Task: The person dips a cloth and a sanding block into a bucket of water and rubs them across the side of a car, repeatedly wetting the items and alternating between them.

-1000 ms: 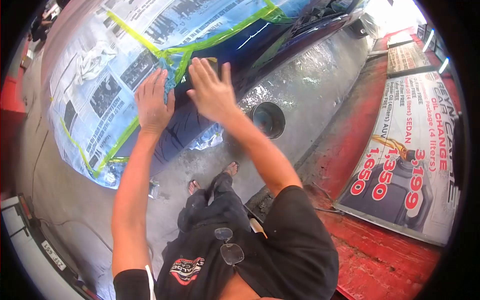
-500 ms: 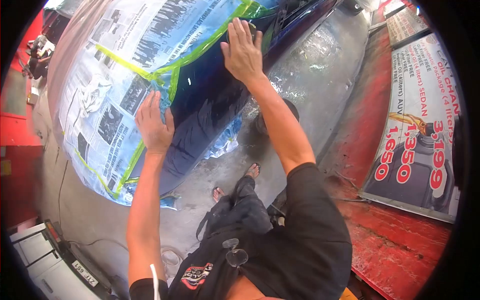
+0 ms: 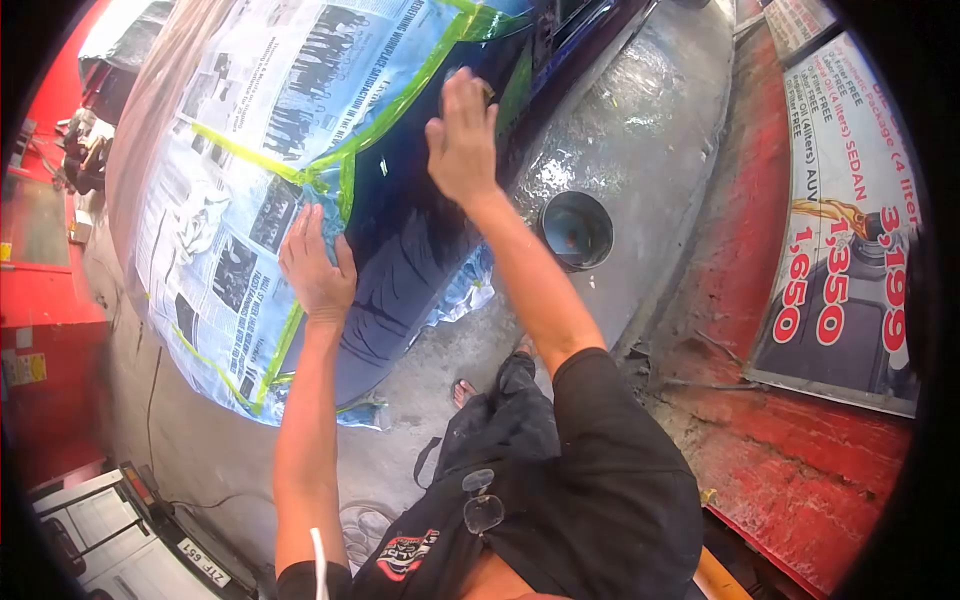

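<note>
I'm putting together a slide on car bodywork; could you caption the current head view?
Right hand over a dark panel, left hand at the taped newspaper's edge.

And here's the grey concrete floor [image 3: 680,110], wet and gleaming with white light along the upper right! Down the right side runs a rough red strip [image 3: 800,480], and there's a big printed sign [image 3: 830,260], prices in red, a second board [image 3: 800,25] just above. Over left, a red panel [image 3: 50,390] with a yellow label; below it, a white vehicle [image 3: 130,550], plate showing, a thin cable [image 3: 152,410] near it.
</note>
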The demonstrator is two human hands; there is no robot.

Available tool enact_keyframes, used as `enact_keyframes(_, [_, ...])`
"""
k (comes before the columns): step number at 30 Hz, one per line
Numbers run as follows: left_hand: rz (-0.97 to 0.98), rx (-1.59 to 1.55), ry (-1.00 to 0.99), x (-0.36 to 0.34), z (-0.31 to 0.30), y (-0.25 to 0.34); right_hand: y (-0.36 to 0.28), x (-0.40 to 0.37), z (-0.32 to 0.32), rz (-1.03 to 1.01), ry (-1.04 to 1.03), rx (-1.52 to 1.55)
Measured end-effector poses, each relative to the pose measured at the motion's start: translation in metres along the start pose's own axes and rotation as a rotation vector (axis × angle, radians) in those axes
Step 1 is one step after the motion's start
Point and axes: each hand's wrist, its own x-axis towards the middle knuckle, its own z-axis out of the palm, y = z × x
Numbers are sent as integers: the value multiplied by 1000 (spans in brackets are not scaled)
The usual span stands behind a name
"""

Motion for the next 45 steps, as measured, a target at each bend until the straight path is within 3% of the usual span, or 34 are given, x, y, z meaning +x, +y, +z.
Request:
enact_keyframes(5, [-4,-8,0,-4,-1,0,9,24,4,84,56,15])
enact_keyframes(9, [-5,-6,11,-1,1,-1,29,26,-16,-64,-42,-149])
enact_keyframes(14, [-17,-5,2,-1,-1,0,36,39,-28,-174,48,-174])
enact_keyframes(18, [-14,-8,-4,-3,-6,1,47,38,-27,-370,-80,-236])
enact_keyframes(21, [-16,3,15,4,-4,1,42,60,-20,-400,-72,-96])
enact_keyframes(26, [-10,6,10,-2,-3,0,51,59,-55,-465,-253,-139])
enact_keyframes(29, [-20,13,15,-3,-3,1,14,45,-42,-371,-235,-19])
enact_keyframes(31, [-26,4,3,-4,-4,0,-32,5,-34,-506,-417,72])
enact_keyframes(32, [-26,-2,-1,-3,-4,0,-48,-15,-28,-521,-352,92])
enact_keyframes(35, [-42,-21,-4,-2,-7,3,-30,31,-60,-639,-484,-34])
enact_keyframes(37, [-51,-18,-14,-5,-6,3,-2,46,-53,-529,-321,-173])
enact_keyframes(39, [-63,-16,-10,-4,-5,-2,-21,10,-42,-443,-310,-277])
enact_keyframes(41, [-62,-28,-9,-5,-6,0,-76,-31,-40,-466,-494,-22])
enact_keyframes(43, [-69,-30,-4,-6,-6,4,-81,-45,-32,-586,-483,13])
enact_keyframes(45, [-66,-24,3,-4,-6,1,-69,-10,-56,-593,-662,12])
